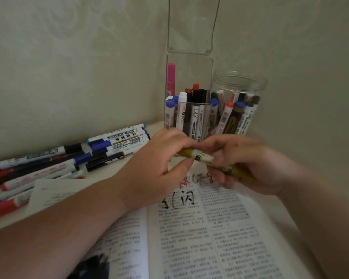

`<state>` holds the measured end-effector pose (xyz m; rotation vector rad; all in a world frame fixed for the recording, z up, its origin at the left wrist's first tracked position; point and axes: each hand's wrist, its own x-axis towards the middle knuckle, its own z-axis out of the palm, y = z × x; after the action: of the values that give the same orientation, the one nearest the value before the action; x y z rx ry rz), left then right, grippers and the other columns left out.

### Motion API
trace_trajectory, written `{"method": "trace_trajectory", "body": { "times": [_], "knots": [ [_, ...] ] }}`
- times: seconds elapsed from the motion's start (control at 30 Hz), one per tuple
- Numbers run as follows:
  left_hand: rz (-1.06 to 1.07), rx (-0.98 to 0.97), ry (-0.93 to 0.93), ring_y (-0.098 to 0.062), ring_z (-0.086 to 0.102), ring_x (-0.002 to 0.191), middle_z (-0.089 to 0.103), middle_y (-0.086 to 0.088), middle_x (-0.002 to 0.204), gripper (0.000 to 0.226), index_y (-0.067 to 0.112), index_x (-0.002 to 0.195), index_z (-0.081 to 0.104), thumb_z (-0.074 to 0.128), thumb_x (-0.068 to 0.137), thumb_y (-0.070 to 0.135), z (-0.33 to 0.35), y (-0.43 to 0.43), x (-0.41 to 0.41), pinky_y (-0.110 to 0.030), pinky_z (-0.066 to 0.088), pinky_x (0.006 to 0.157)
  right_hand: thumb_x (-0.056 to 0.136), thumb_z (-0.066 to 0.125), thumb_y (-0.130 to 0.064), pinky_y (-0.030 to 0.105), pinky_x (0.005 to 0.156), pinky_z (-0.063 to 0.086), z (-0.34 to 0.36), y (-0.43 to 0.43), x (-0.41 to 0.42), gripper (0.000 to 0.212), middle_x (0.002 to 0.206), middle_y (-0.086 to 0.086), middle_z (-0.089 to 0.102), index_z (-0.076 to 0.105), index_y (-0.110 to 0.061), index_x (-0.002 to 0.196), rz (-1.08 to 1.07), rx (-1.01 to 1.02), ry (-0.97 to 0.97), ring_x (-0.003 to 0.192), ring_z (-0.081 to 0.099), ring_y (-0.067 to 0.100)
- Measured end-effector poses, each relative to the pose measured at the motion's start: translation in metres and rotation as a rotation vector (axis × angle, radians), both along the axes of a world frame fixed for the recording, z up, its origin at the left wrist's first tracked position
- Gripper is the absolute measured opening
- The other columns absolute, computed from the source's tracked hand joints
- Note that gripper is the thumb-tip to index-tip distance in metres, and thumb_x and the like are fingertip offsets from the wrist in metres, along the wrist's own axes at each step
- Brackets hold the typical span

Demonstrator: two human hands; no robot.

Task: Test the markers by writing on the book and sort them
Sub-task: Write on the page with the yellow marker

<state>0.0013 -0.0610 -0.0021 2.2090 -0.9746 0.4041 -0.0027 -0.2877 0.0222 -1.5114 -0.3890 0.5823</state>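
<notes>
You hold the gold marker [201,157] just over the open book [199,228], left hand [155,158] pinching its cap end, right hand [248,164] fingers [220,158] gripping the barrel, probably to uncap it for a test stroke, while loose markers [48,164], a square holder [189,77] and a round jar [240,83] share the pale tabletop [113,170] in a wall corner.

Right hand [248,164]: smeared by motion where it grips the gold marker [201,157].
Gold marker: the left hand [157,158] covers one end; we cannot read its label.
Book [210,248]: cut off at the near edge; print too small for us.
Handwriting [181,200]: far part hidden under the hands.
Loose markers [38,168]: run off the left edge.
Upper clear box [189,27]: top cut off.
</notes>
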Motion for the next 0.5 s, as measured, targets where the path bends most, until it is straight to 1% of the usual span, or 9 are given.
{"method": "trace_trajectory", "body": {
  "times": [0.07, 0.1, 0.17, 0.2, 0.23, 0.3, 0.33, 0.4, 0.5],
  "knots": [
    [0.045, 0.050, 0.010, -0.002, 0.052, 0.100, 0.053, 0.019, 0.102, 0.025, 0.030, 0.125, 0.058, 0.052, 0.101, 0.028, 0.001, -0.001, 0.000, -0.013, 0.039, 0.082, 0.073, 0.078, -0.016, 0.031, 0.054, 0.047, 0.006, -0.014, 0.004, 0.062, 0.086, 0.023, 0.060, 0.057, 0.003, 0.128, 0.095, 0.166, 0.059, 0.068, 0.055, 0.027],
    [0.066, 0.061, 0.028, 0.000, 0.052, 0.096, 0.053, 0.022, 0.099, 0.022, 0.033, 0.124, 0.056, 0.051, 0.102, 0.030, 0.001, -0.001, 0.000, -0.010, 0.038, 0.078, 0.076, 0.079, -0.017, 0.032, 0.057, 0.049, 0.007, -0.017, 0.005, 0.062, 0.093, 0.023, 0.059, 0.055, 0.001, 0.130, 0.136, 0.255, 0.053, 0.074, 0.056, 0.028],
    [0.089, 0.070, 0.064, 0.003, 0.053, 0.090, 0.052, 0.025, 0.093, 0.019, 0.035, 0.121, 0.053, 0.050, 0.103, 0.033, -0.002, -0.003, -0.001, -0.007, 0.037, 0.072, 0.081, 0.081, -0.019, 0.032, 0.055, 0.049, 0.004, -0.012, 0.004, 0.055, 0.092, 0.022, 0.059, 0.058, -0.002, 0.128, 0.114, 0.324, -0.025, 0.073, 0.055, 0.028],
    [0.096, 0.070, 0.076, 0.004, 0.052, 0.089, 0.051, 0.025, 0.092, 0.017, 0.034, 0.120, 0.052, 0.050, 0.103, 0.031, -0.003, -0.004, -0.001, -0.007, 0.037, 0.071, 0.082, 0.082, -0.021, 0.031, 0.052, 0.049, 0.000, -0.007, 0.003, 0.047, 0.085, 0.020, 0.060, 0.063, -0.005, 0.122, 0.041, 0.265, -0.116, 0.068, 0.056, 0.027],
    [0.094, 0.065, 0.085, 0.003, 0.052, 0.091, 0.051, 0.024, 0.094, 0.017, 0.032, 0.120, 0.053, 0.050, 0.103, 0.028, -0.005, -0.005, -0.001, -0.008, 0.038, 0.072, 0.083, 0.082, -0.024, 0.031, 0.050, 0.048, -0.004, 0.001, 0.001, 0.038, 0.078, 0.018, 0.061, 0.068, -0.008, 0.114, -0.060, 0.150, -0.235, 0.063, 0.055, 0.026],
    [0.058, 0.050, 0.106, 0.000, 0.052, 0.095, 0.053, 0.019, 0.098, 0.017, 0.025, 0.119, 0.055, 0.049, 0.103, 0.020, -0.006, -0.007, -0.002, -0.010, 0.040, 0.076, 0.086, 0.075, -0.026, 0.031, 0.046, 0.045, -0.009, 0.015, -0.004, 0.024, 0.066, 0.009, 0.062, 0.071, -0.009, 0.103, -0.232, -0.064, -0.446, 0.054, 0.053, 0.022],
    [0.039, 0.037, 0.136, -0.001, 0.053, 0.096, 0.054, 0.018, 0.099, 0.016, 0.025, 0.118, 0.055, 0.049, 0.104, 0.021, -0.005, -0.007, -0.003, -0.011, 0.040, 0.076, 0.087, 0.072, -0.024, 0.027, 0.045, 0.044, -0.011, 0.022, -0.005, 0.020, 0.062, 0.003, 0.062, 0.071, -0.009, 0.100, -0.271, -0.090, -0.510, 0.051, 0.054, 0.017],
    [0.005, -0.001, 0.208, 0.000, 0.056, 0.095, 0.057, 0.020, 0.098, 0.017, 0.028, 0.117, 0.055, 0.046, 0.104, 0.034, -0.001, -0.007, -0.005, -0.011, 0.043, 0.074, 0.086, 0.070, -0.023, 0.018, 0.046, 0.043, -0.012, 0.030, -0.008, 0.017, 0.060, -0.004, 0.061, 0.067, -0.008, 0.095, -0.317, -0.033, -0.561, 0.048, 0.054, 0.008],
    [-0.024, -0.018, 0.175, -0.003, 0.063, 0.083, 0.064, 0.015, 0.087, 0.022, 0.038, 0.111, 0.051, 0.036, 0.102, 0.050, 0.002, -0.007, -0.007, -0.016, 0.048, 0.067, 0.087, 0.070, -0.024, 0.018, 0.045, 0.042, -0.014, 0.035, -0.009, 0.020, 0.059, -0.002, 0.061, 0.062, -0.006, 0.090, -0.360, 0.083, -0.570, 0.047, 0.053, 0.009]
  ]
}}
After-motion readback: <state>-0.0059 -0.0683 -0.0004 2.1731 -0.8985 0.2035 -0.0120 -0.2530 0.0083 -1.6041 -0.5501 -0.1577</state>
